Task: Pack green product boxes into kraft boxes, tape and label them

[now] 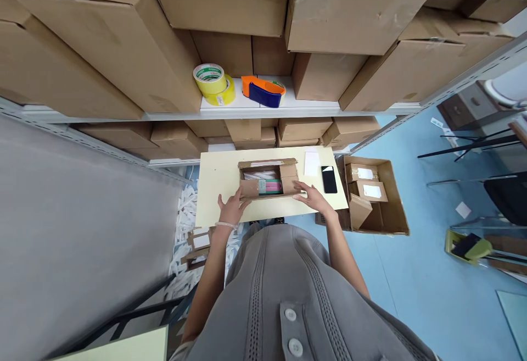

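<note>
A small cardboard box (267, 163) lies on the cream tabletop (218, 174) with its top flaps partly apart. Inside it I see a pink and green packet (270, 186) and some white, clear-looking wrapping (261, 175). My left hand (231, 209) is at the box's front left corner, fingers spread, the fingertips at the folded left flap. At the front right corner is my right hand (312, 197), its fingers also apart and touching the right flap. Neither hand is closed round anything. The undersides of the fingertips are hidden.
Behind the box are a white paper (312, 163) and a black phone (329, 179). Yellow tape rolls (218, 89) and an orange-blue tape dispenser (263, 92) sit on the shelf among cartons. A large open carton (397, 201) holding smaller boxes stands right; paper strips (185, 223) litter the left floor.
</note>
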Tool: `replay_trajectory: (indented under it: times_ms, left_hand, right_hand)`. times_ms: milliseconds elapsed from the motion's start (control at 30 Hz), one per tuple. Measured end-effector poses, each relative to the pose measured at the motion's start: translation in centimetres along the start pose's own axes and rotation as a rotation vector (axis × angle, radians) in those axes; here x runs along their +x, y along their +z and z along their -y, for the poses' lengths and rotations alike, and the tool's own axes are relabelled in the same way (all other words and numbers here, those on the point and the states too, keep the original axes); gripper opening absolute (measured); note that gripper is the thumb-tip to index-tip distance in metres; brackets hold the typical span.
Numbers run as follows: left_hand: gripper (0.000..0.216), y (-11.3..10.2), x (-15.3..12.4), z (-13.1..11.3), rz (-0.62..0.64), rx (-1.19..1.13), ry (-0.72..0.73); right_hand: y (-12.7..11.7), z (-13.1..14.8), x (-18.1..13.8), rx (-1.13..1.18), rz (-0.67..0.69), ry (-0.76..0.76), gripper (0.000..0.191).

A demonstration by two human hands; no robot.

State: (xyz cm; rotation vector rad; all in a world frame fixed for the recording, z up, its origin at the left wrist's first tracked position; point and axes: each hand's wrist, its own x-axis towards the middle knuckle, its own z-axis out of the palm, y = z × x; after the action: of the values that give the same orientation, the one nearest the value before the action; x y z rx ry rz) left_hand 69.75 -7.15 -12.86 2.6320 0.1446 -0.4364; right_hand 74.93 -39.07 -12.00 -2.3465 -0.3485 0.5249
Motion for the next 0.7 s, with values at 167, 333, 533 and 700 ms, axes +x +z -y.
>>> replay_trajectory:
  times_ms: [167,333,533,700]
  left_hand:
    - [0.05,-0.1,1.6,0.1,-0.11,-0.011,-0.056]
    - [0.055,0.5,2.8,0.0,-0.271,-0.066,-0.123]
    - [0.065,1.2,3.8,0.1,-0.24,-0.057,-0.221]
    - [0.071,1.5,4.0,-0.1,-0.178,-0.097,-0.234]
  right_hand:
    - [0.6,-1.1,1.1,-0.082,-0.211,0.018,0.049]
    - [1.2,-1.7,2.4,-0.163,-0.357,0.135,0.054]
    - [1.5,-0.7,3.3,-0.332,-0.322,0.244,0.077]
    - [0.8,0.7,4.3,-0.457,-0.325,0.198,0.094]
